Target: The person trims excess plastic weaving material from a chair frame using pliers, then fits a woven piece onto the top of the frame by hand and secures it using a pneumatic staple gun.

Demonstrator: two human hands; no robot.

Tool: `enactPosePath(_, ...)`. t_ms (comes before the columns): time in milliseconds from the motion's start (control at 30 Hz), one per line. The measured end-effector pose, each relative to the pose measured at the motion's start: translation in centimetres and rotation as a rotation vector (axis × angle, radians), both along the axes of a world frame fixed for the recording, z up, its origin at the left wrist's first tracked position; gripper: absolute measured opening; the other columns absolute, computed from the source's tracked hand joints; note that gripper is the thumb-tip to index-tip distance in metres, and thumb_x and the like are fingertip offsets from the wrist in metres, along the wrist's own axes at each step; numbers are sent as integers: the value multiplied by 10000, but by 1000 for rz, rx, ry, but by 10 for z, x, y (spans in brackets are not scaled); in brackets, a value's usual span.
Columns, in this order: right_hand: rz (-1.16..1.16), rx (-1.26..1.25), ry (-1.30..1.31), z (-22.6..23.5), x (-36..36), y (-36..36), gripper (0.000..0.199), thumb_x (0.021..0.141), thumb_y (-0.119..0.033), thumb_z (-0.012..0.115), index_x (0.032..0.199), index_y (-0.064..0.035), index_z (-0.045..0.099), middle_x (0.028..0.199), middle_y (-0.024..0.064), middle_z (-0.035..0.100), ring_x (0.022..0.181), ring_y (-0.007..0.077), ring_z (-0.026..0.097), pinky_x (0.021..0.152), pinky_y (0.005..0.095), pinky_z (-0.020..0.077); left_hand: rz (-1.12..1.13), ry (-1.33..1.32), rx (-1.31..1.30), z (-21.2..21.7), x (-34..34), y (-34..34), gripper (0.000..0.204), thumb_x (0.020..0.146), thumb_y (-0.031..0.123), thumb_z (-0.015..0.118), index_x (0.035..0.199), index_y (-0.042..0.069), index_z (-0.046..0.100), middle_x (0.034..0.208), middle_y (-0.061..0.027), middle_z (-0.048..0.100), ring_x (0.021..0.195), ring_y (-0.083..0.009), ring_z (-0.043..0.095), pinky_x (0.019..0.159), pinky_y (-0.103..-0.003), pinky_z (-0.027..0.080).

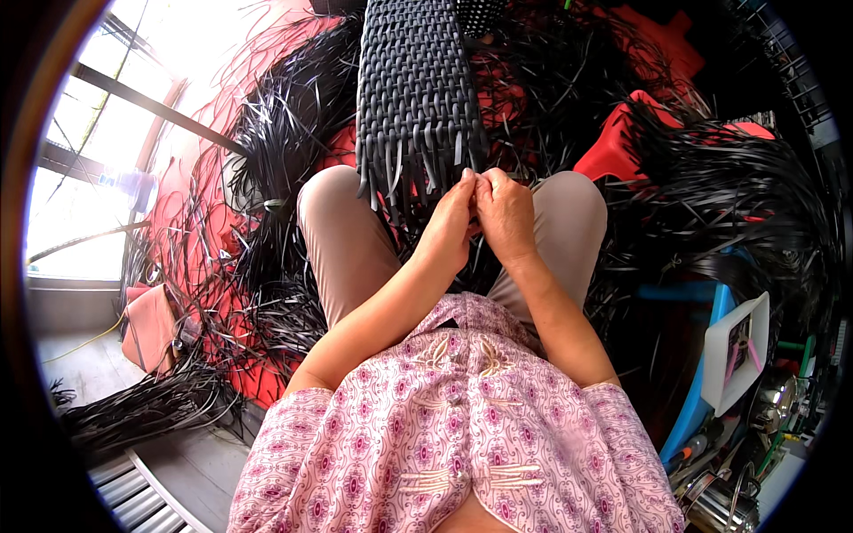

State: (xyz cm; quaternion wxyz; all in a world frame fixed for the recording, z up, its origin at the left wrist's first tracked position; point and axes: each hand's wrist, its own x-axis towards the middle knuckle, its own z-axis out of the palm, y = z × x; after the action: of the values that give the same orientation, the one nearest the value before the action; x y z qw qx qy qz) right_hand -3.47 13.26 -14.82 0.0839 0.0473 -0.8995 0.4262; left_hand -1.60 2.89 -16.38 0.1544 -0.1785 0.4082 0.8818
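Observation:
A dark grey woven panel [413, 89] of flat plastic strips hangs down in front of me, its loose strip ends [409, 178] dangling over my knees. My left hand [449, 226] and my right hand [508, 218] are pressed together just below the panel's lower right edge. Both have fingers closed on the loose strip ends there. The exact strip each hand pinches is hidden by the fingers. My knees in beige trousers [342, 231] sit under the panel.
Heaps of loose black strips [737, 191] and red strips [191, 222] lie all around my legs. A blue stool [711, 355] with a white tray [737, 346] stands at the right, metal pots [720, 502] below it. A bright window [98, 151] is at the left.

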Motion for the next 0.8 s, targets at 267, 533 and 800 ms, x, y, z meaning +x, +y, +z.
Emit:
enactPosePath(267,4,-118,-8,-16,1,-3,288,972,-271,533,903,-14,643,778,259,657,743,464,634,651,534,492,178,2,-2,-1,-21,12,311,1000,323,567,1079,52,697,903,-30,670,890,-138,607,830,-278,468)
enactPosePath(533,105,0,-89,-7,-1,17,283,963,-267,584,922,2,665,743,216,666,708,388,662,634,451,501,249,93,-143,-23,-30,17,243,974,278,639,924,43,676,897,-34,665,794,-110,590,708,-258,480)
enactPosePath(800,7,-4,2,-30,-16,24,283,817,-75,653,1090,-5,620,1041,200,653,980,387,629,846,432,510,269,261,-440,-26,-25,12,260,1017,259,551,953,34,666,754,24,556,645,-66,482,589,-221,390)
